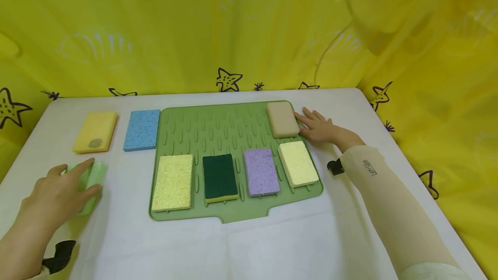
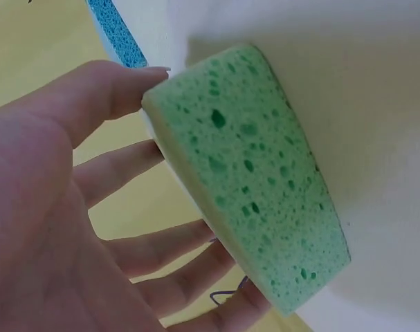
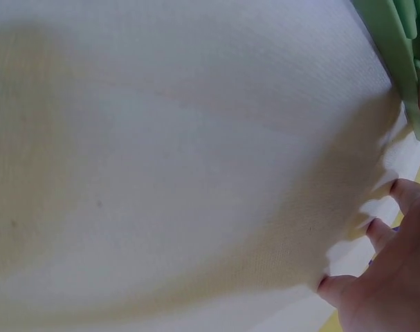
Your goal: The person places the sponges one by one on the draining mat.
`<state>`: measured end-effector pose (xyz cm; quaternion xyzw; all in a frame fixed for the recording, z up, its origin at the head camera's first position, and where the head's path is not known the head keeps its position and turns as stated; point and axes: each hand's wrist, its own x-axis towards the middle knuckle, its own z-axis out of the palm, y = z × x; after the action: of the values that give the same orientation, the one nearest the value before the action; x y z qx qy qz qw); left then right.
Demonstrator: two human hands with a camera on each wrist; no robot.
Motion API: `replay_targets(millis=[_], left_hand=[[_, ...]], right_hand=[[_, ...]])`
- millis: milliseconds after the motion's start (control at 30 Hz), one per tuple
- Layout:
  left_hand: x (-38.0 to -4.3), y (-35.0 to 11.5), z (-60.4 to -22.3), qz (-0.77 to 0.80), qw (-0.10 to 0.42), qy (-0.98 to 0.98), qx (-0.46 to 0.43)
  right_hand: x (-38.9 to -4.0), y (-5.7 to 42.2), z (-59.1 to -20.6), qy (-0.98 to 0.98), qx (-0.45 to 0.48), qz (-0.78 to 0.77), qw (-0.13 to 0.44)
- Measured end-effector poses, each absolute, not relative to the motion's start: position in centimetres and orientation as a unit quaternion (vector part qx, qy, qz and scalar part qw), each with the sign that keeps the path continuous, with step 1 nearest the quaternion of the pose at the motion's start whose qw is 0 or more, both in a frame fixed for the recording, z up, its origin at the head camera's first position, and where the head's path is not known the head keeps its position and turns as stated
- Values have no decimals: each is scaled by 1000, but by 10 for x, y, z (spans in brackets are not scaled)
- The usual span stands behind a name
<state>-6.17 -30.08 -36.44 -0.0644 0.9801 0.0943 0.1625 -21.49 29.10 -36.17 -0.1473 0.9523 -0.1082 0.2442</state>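
Note:
A light green sponge point(image 2: 251, 180) with an open-pored face is in my left hand point(image 1: 54, 198). Thumb and fingers grip it along its edges in the left wrist view, while the back of the hand covers part of the sponge in the head view. On the right, my right hand point(image 1: 320, 126) rests with fingers spread at the edge of the green mat point(image 1: 212, 131), right beside a beige sponge point(image 1: 283, 119). Its fingertips point(image 3: 331, 289) press on the white cloth in the right wrist view.
Lying on the mat's front half are a yellow sponge point(image 1: 173, 182), a dark green scouring sponge point(image 1: 219, 177), a purple sponge point(image 1: 261, 172) and a cream sponge point(image 1: 298, 164). Left of the mat lie a blue sponge point(image 1: 142, 129) and an orange-yellow sponge point(image 1: 95, 132). Yellow patterned sheeting point(image 1: 175, 20) borders the table.

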Motion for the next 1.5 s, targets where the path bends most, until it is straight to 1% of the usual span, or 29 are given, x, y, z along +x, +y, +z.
replay_targets(millis=[133, 333, 633, 867, 1067, 1333, 1500], left_hand=[[-62, -300, -361, 84, 162, 981, -72], [-61, -298, -360, 73, 135, 986, -62], [-61, -304, -369, 71, 109, 990, -53], [-63, -292, -361, 80, 109, 990, -45], [-64, -279, -356, 97, 63, 993, -34], [-73, -263, -348, 111, 37, 993, -14], [-75, -255, -347, 117, 31, 993, -4]], right_hand=[[-216, 290, -361, 953, -148, -103, 241], [-218, 291, -362, 953, -146, -104, 244], [-218, 289, -362, 953, -149, -101, 242], [-216, 291, -362, 950, -148, -120, 248], [-214, 290, -358, 949, -153, -134, 239], [-213, 288, -357, 952, -139, -110, 249], [-213, 289, -358, 953, -139, -109, 245]])
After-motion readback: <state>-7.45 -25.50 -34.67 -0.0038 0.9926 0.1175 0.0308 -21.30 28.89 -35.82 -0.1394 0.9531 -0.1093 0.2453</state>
